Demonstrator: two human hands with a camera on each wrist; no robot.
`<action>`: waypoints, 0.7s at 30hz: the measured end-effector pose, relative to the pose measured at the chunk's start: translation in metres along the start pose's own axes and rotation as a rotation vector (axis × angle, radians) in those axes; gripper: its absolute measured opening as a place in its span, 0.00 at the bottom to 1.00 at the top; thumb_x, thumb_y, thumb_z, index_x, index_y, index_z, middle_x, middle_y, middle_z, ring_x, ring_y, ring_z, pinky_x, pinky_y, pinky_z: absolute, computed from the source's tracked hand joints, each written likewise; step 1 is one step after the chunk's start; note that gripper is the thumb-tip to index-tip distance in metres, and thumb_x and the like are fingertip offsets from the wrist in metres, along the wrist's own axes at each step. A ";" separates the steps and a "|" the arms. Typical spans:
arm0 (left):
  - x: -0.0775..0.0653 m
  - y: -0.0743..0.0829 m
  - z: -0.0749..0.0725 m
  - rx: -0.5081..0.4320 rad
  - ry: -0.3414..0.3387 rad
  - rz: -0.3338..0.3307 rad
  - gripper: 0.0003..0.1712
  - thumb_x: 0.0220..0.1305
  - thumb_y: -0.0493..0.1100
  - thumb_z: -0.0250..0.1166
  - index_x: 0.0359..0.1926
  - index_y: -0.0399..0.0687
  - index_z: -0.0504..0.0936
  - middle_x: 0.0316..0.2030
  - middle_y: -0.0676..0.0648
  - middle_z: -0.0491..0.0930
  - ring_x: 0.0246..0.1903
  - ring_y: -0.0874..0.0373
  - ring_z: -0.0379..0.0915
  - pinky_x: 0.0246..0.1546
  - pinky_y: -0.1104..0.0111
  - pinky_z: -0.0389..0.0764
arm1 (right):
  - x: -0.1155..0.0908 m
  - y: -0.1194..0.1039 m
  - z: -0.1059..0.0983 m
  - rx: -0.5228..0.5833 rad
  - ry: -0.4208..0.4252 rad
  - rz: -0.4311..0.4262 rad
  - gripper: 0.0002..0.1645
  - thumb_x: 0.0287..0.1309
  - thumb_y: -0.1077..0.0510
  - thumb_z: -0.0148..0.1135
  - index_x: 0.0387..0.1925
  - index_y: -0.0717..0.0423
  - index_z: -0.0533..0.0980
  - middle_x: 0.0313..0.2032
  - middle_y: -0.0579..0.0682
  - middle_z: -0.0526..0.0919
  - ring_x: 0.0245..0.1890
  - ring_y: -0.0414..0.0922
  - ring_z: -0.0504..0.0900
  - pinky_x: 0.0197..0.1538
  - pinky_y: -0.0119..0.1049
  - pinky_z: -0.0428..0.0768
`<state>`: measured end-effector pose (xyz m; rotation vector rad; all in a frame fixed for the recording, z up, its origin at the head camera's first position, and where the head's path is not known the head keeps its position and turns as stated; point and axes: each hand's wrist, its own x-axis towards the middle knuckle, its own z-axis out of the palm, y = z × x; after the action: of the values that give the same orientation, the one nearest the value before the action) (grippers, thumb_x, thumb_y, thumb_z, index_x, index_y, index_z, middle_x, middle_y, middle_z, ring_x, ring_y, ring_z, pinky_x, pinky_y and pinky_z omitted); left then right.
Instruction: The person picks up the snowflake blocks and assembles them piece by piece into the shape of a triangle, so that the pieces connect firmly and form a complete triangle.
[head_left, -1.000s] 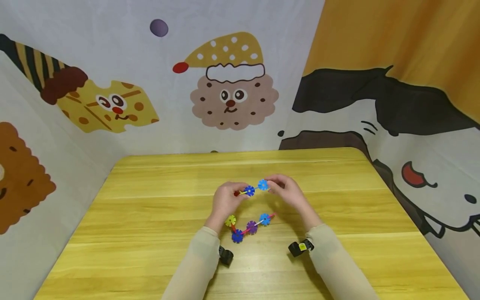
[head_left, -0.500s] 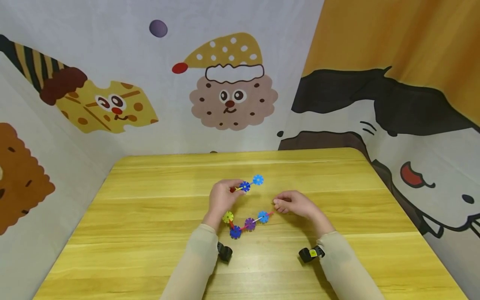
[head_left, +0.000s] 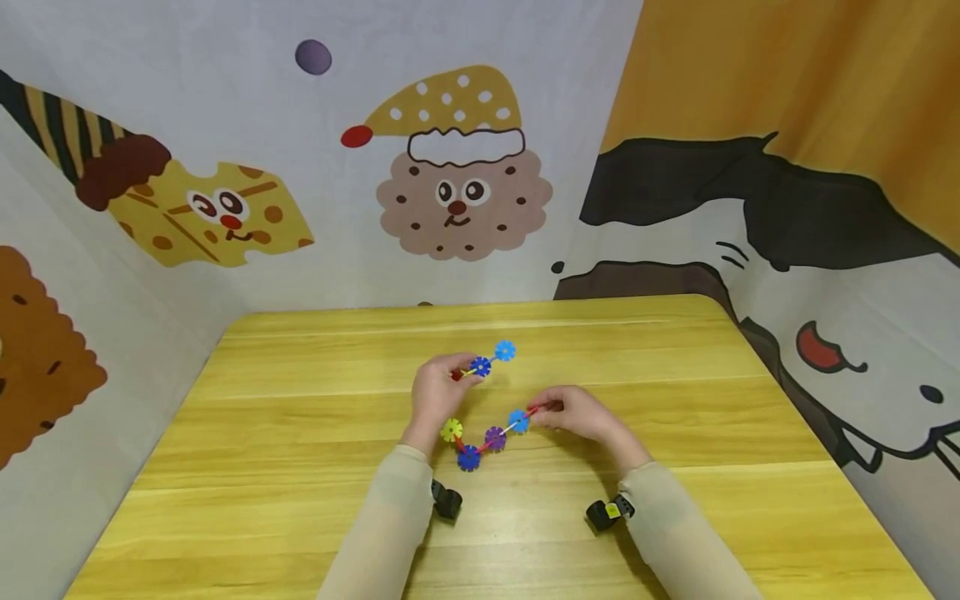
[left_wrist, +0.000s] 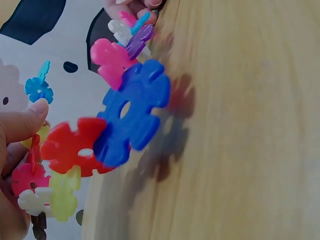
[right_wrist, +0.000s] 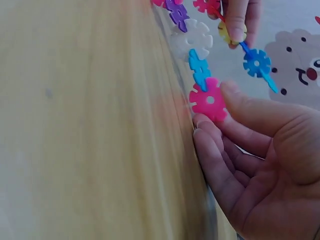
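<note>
A chain of colourful plastic snowflake discs, slotted edge to edge, hangs in a loop between both hands. My left hand [head_left: 435, 392] pinches it near one end, thumb and fingers on a yellow disc [right_wrist: 223, 31]. Beyond that grip, a light blue disc [head_left: 506, 351] sticks out at the free end. My right hand [head_left: 573, 411] pinches the pink disc [right_wrist: 210, 100] at the other end, thumb on its edge and fingertips below. The sagging middle, with a dark blue disc [left_wrist: 132, 115] and a purple disc [head_left: 495, 439], is close over the table. The left palm hides some discs in the head view.
The wooden table [head_left: 300, 467] spreads under both arms. Behind it hangs a cloth [head_left: 337, 225] printed with cartoon food. Black wrist cameras, such as the right one [head_left: 600, 516], stick out inward from each sleeve.
My right hand has left the light blue end, come nearer and taken the pink disc at the other end. My left hand keeps its grip and has shifted slightly left.
</note>
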<state>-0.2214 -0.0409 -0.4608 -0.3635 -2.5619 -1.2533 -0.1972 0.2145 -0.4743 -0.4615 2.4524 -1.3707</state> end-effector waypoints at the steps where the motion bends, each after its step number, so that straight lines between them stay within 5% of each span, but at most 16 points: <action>1: 0.000 0.000 0.000 -0.003 0.001 -0.003 0.18 0.56 0.41 0.75 0.49 0.47 0.87 0.39 0.48 0.87 0.37 0.54 0.80 0.36 0.62 0.82 | 0.001 -0.001 0.002 -0.004 0.002 -0.003 0.17 0.61 0.60 0.69 0.46 0.68 0.80 0.35 0.52 0.85 0.31 0.43 0.80 0.33 0.35 0.81; 11: -0.002 -0.002 -0.001 -0.023 0.006 -0.026 0.18 0.55 0.41 0.76 0.48 0.46 0.87 0.39 0.48 0.87 0.35 0.55 0.79 0.34 0.64 0.81 | 0.008 -0.003 0.015 0.071 0.156 0.002 0.16 0.61 0.60 0.69 0.45 0.68 0.80 0.36 0.53 0.83 0.36 0.44 0.80 0.38 0.37 0.81; 21: -0.003 -0.006 0.001 -0.090 0.018 -0.065 0.18 0.54 0.39 0.77 0.47 0.44 0.87 0.38 0.47 0.86 0.36 0.54 0.80 0.36 0.63 0.82 | 0.015 -0.009 0.024 0.341 0.277 0.066 0.23 0.60 0.61 0.70 0.49 0.74 0.74 0.39 0.56 0.81 0.37 0.44 0.79 0.41 0.33 0.82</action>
<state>-0.2211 -0.0443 -0.4669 -0.2883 -2.5265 -1.3920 -0.2001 0.1853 -0.4801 -0.1149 2.3369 -1.8839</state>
